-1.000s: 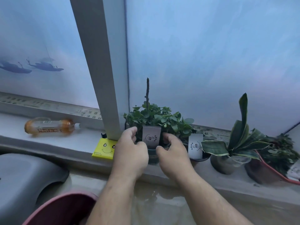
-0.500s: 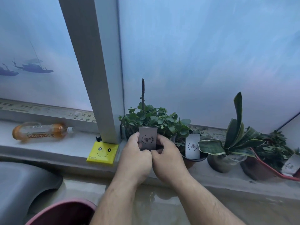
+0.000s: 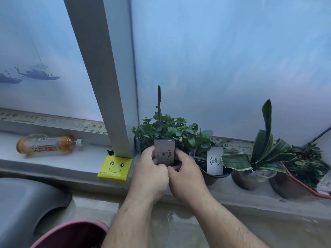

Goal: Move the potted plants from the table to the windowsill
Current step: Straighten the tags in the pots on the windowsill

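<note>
A leafy green potted plant (image 3: pixel 166 129) with a bare upright twig stands on the windowsill (image 3: pixel 71 163), right of the window post. A grey label card (image 3: pixel 164 154) stands at its front. My left hand (image 3: pixel 149 173) and my right hand (image 3: pixel 186 174) meet in front of the pot, fingers pinching the card's lower edges; the pot itself is hidden behind them. To the right on the sill stand a dark pot with a white card (image 3: pixel 215 169), a striped-leaf plant in a grey pot (image 3: pixel 259 154) and a leafy plant in a red pot (image 3: pixel 304 176).
A yellow smiley-face pack (image 3: pixel 115 168) lies at the foot of the window post (image 3: pixel 105 83). An orange drink bottle (image 3: pixel 48 144) lies on its side at the left of the sill. Below are a grey curved seat (image 3: pixel 26 203) and a maroon rim (image 3: pixel 71 231).
Both hands have drawn together from the pot's sides to its front and now pinch the grey card. The view has shifted slightly left.
</note>
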Tool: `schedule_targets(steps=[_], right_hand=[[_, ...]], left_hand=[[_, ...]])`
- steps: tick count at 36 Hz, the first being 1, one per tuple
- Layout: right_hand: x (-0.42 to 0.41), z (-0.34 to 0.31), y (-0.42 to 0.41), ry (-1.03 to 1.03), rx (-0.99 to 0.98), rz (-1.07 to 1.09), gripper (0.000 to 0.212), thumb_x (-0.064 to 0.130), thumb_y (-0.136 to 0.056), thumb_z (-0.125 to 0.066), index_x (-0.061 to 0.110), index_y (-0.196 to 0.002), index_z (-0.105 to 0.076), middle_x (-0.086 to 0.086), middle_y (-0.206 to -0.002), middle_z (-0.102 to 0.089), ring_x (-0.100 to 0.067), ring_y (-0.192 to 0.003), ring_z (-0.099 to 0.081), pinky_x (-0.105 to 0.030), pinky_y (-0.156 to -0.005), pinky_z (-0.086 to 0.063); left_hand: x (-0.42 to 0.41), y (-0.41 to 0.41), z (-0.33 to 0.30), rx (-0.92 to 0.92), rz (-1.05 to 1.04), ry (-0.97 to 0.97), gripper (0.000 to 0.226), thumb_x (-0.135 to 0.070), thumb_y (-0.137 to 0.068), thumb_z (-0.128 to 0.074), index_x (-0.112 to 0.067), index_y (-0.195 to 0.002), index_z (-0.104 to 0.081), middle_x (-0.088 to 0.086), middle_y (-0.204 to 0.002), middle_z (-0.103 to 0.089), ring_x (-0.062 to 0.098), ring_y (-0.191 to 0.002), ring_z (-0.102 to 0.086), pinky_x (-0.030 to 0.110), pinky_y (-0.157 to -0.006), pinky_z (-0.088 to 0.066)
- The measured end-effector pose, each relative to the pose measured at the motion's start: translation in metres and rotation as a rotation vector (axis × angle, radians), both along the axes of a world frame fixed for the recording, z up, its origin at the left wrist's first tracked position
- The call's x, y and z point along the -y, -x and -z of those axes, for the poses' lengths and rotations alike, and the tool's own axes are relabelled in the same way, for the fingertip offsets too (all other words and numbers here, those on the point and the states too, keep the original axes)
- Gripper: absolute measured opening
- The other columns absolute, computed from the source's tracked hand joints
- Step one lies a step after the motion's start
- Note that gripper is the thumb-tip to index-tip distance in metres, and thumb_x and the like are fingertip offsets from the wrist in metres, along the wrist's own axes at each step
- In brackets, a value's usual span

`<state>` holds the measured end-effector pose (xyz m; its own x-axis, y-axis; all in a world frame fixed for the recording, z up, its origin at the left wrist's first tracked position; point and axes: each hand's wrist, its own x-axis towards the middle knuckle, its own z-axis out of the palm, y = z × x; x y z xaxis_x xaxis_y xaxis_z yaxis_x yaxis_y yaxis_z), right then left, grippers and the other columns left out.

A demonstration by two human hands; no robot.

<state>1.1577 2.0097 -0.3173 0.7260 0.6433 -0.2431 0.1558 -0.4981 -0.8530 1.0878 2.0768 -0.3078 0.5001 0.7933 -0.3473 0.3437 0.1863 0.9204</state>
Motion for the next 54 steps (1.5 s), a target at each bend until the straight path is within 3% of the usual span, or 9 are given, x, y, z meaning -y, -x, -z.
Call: schedule_targets(steps=[8,14,20,25,37,40,46,48,54], right_hand=[[0.002,0.01,-0.005,-0.022,0.009,-0.014,0.049,0.025,-0.069,-0.05,0.029,-0.116,-0.066,0.001,-0.111,-0.071,-0.013,-0.079,-0.066,-0.042,-0.083,-0.062],[0.005,0.013,-0.007,-0.013,0.0,-0.001,0.052,0.022,-0.072,-0.05,0.028,-0.121,-0.066,-0.011,-0.105,-0.07,-0.007,-0.062,-0.053,-0.023,-0.067,-0.044],[0.02,0.004,-0.008,-0.006,0.097,0.021,0.064,0.02,-0.089,-0.057,0.025,-0.152,-0.048,0.007,-0.139,-0.056,-0.011,-0.118,-0.059,-0.032,-0.111,-0.045],[0.051,-0.006,-0.022,-0.021,0.15,-0.01,0.054,0.018,-0.096,-0.058,0.027,-0.148,-0.05,0.009,-0.122,-0.06,0.005,-0.085,-0.058,-0.003,-0.074,-0.044],[0.136,-0.02,-0.085,0.105,0.219,0.027,0.044,0.017,-0.095,-0.068,0.032,-0.135,-0.059,0.018,-0.113,-0.067,0.003,-0.089,-0.065,-0.011,-0.081,-0.049],[0.142,-0.018,-0.105,0.109,0.178,0.108,0.045,0.018,-0.094,-0.07,0.032,-0.136,-0.06,0.016,-0.117,-0.069,-0.01,-0.099,-0.067,-0.042,-0.095,-0.058],[0.136,-0.003,-0.124,0.033,-0.088,0.173,0.039,0.009,-0.099,-0.062,0.019,-0.136,-0.056,0.003,-0.12,-0.069,-0.016,-0.1,-0.072,-0.031,-0.07,-0.057],[0.131,0.004,-0.13,0.044,-0.051,0.129,0.041,0.01,-0.099,-0.061,0.021,-0.138,-0.053,0.004,-0.125,-0.066,-0.014,-0.099,-0.072,-0.034,-0.075,-0.059],[0.111,-0.001,-0.149,0.09,0.101,-0.036,0.065,0.011,-0.097,-0.051,0.03,-0.157,-0.034,0.008,-0.126,-0.06,-0.023,-0.094,-0.075,-0.033,-0.08,-0.055]], left_hand=[[-0.001,0.001,-0.006,-0.045,-0.014,-0.052,0.062,0.007,-0.079,-0.044,-0.024,-0.131,-0.061,-0.009,-0.108,-0.076,0.005,-0.101,-0.071,0.029,-0.093,-0.058],[0.002,0.005,-0.019,-0.08,-0.055,-0.104,0.057,0.003,-0.086,-0.047,-0.022,-0.137,-0.055,-0.023,-0.097,-0.064,0.002,-0.096,-0.064,0.018,-0.087,-0.047],[0.005,0.012,-0.028,-0.163,-0.217,-0.346,0.037,-0.009,-0.091,-0.054,-0.021,-0.126,-0.061,-0.005,-0.117,-0.068,0.012,-0.098,-0.06,0.023,-0.084,-0.039],[0.008,0.009,-0.031,-0.156,-0.298,-0.362,0.033,-0.011,-0.092,-0.054,-0.021,-0.121,-0.065,-0.004,-0.115,-0.069,0.018,-0.105,-0.064,0.024,-0.086,-0.04],[0.046,-0.012,-0.038,0.114,-0.188,-0.476,0.029,-0.006,-0.091,-0.052,-0.029,-0.097,-0.068,-0.012,-0.094,-0.072,0.008,-0.09,-0.07,0.03,-0.077,-0.056],[0.066,-0.03,-0.029,0.116,-0.008,-0.398,0.028,-0.007,-0.092,-0.053,-0.03,-0.094,-0.069,-0.015,-0.091,-0.072,0.005,-0.088,-0.071,0.029,-0.075,-0.057],[0.086,-0.062,-0.005,-0.042,0.21,-0.208,0.037,-0.005,-0.094,-0.053,-0.027,-0.122,-0.063,-0.022,-0.106,-0.063,-0.009,-0.092,-0.058,-0.002,-0.071,-0.042],[0.089,-0.072,0.001,-0.065,0.198,-0.174,0.043,-0.004,-0.094,-0.052,-0.023,-0.132,-0.06,-0.022,-0.107,-0.06,-0.012,-0.09,-0.055,-0.006,-0.064,-0.038],[0.094,-0.092,0.01,-0.09,0.177,-0.093,0.053,-0.001,-0.096,-0.049,-0.018,-0.146,-0.047,-0.017,-0.118,-0.056,0.0,-0.109,-0.053,0.007,-0.081,-0.037]])
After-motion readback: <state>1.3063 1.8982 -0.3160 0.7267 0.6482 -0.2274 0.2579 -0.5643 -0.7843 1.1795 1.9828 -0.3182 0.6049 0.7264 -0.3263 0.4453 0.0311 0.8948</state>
